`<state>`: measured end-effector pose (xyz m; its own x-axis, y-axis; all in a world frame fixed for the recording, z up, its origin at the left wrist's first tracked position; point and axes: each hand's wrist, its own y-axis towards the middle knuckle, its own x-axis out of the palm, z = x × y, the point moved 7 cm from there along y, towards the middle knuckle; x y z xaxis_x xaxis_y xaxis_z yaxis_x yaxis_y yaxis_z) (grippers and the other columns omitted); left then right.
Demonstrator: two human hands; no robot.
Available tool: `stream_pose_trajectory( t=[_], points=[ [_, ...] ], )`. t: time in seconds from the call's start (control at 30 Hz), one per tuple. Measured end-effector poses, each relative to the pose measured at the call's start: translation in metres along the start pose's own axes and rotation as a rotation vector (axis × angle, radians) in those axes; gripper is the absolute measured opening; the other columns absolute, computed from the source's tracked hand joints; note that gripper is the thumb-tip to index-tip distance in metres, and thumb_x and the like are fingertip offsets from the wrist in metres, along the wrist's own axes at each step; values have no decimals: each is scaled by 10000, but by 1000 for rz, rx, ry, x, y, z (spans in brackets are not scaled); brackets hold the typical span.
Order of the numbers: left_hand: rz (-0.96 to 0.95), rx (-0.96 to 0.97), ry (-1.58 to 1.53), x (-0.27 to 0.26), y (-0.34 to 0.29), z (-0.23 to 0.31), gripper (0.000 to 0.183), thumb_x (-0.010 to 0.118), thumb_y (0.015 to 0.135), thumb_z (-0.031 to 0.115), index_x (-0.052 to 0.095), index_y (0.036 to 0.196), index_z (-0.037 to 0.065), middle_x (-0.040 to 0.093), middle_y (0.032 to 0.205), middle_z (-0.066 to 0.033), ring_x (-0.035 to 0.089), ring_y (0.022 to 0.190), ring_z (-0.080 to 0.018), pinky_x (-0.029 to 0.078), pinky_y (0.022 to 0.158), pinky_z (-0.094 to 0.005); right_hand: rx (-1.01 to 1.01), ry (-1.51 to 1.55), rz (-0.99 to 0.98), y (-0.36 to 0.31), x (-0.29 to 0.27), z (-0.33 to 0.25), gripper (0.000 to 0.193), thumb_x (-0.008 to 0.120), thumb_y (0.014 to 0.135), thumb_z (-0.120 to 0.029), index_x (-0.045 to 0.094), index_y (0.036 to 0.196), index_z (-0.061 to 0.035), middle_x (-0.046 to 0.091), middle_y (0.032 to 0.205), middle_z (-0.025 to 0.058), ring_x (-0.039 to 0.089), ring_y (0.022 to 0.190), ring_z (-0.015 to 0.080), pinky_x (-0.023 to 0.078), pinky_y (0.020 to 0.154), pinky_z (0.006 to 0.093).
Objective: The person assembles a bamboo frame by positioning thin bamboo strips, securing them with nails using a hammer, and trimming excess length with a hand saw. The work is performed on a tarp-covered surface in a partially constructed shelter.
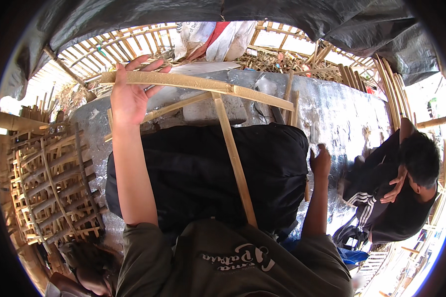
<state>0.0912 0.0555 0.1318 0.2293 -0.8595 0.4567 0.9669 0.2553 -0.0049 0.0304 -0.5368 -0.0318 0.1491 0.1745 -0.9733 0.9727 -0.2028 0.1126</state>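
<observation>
A split bamboo strip (188, 81) with a joint in it stretches across in front of me. My left hand (129, 99) holds its left end, thumb in front and fingers extended behind. Below it, a second bamboo strip (233, 153) runs toward my body over a large black cloth-covered bundle (183, 171). A thinner bamboo piece (176, 107) slants behind the bundle. My right hand (320, 162) is at the bundle's right side with its fingers curled; what they hold, if anything, is hidden.
Beyond the bundle, a grey block (213, 113) sits on a shiny grey sheet (347, 111). A person in black (406, 198) is close on the right, another person (91, 270) at lower left. A bamboo lattice (52, 183) stands left; dark plastic sheeting (282, 12) hangs overhead.
</observation>
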Motion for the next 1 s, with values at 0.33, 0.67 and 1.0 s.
stream_pose_trajectory(
  t=[0.33, 0.67, 1.0],
  points=[
    [-25, -70, -44, -30, -7, 3, 709, 197, 1095, 518, 428, 1452, -50, 580, 1328, -327, 624, 1197, -457, 598, 970, -471, -713, 182, 77, 18, -117, -224, 441, 814, 820, -204, 636, 1190, -41, 682, 1124, 177, 619, 1117, 385, 465, 998, 485],
    [67, -12, -63, -19, -37, -21, 815, 295, 1040, 654, 278, 1553, 21, 556, 1400, -267, 547, 1320, -393, 498, 1044, -508, -551, 548, -95, -8, -81, -257, 238, 764, 889, -187, 623, 883, 5, 663, 753, 198, 658, 695, 418, 509, 614, 453],
    [-200, 8, 164, 100, -80, -134, 494, 526, 1079, 236, 368, 1445, -55, 666, 1246, -212, 640, 1178, -249, 504, 1002, -369, -428, 693, 0, -30, -54, -308, 243, 730, 905, -176, 572, 854, 2, 632, 683, 214, 646, 651, 437, 488, 552, 460]
  ],
)
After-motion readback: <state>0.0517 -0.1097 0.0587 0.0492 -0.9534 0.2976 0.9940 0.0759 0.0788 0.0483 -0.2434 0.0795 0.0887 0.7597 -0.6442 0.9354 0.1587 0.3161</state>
